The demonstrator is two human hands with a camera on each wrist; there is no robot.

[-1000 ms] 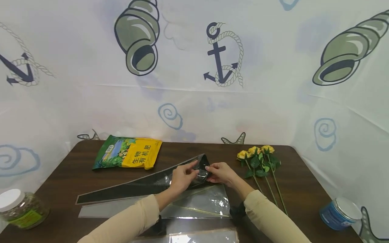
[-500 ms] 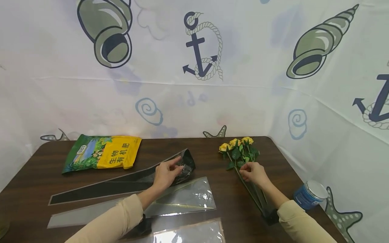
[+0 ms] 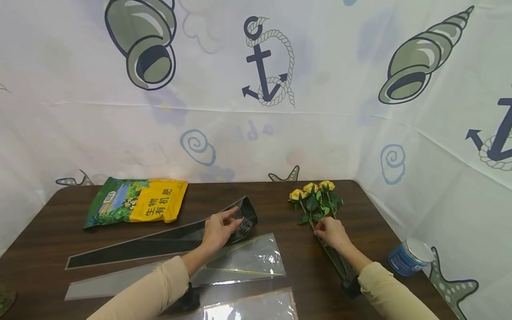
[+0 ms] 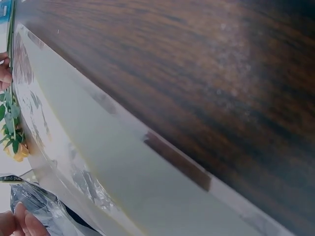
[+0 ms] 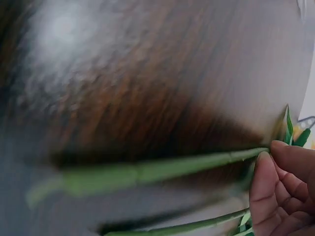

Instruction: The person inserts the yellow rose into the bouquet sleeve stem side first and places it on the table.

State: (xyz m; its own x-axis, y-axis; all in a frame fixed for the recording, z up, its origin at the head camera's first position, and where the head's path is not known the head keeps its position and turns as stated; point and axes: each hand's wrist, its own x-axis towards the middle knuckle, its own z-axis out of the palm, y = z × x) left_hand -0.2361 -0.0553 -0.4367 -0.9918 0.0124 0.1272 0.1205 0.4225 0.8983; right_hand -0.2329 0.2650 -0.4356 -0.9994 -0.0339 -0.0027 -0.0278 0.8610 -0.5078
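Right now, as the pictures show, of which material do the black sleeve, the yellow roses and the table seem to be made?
Black sleeve: likely thin plastic film, glossy, given its reflections and creases.
Yellow roses: real plant or artificial, I cannot tell; the pinched stem looks smooth and green.
Table: wood or wood-look laminate, dark brown with some sheen; streaky grain shows.

Yellow roses (image 3: 310,188), at 4 o'clock from the head view's centre, carry green leaves (image 3: 312,203) and stems (image 5: 162,170). At 8 o'clock, a black wrapper (image 3: 132,251) shows a pale border, and a bag (image 3: 148,204) pairs yellow and green with black lettering. Dark wood grain patterns the brown table (image 3: 256,190); a white backdrop (image 3: 332,151) bears a navy anchor (image 3: 262,75) at 12 o'clock and grey-green shells (image 3: 418,53) at 10 and 2.
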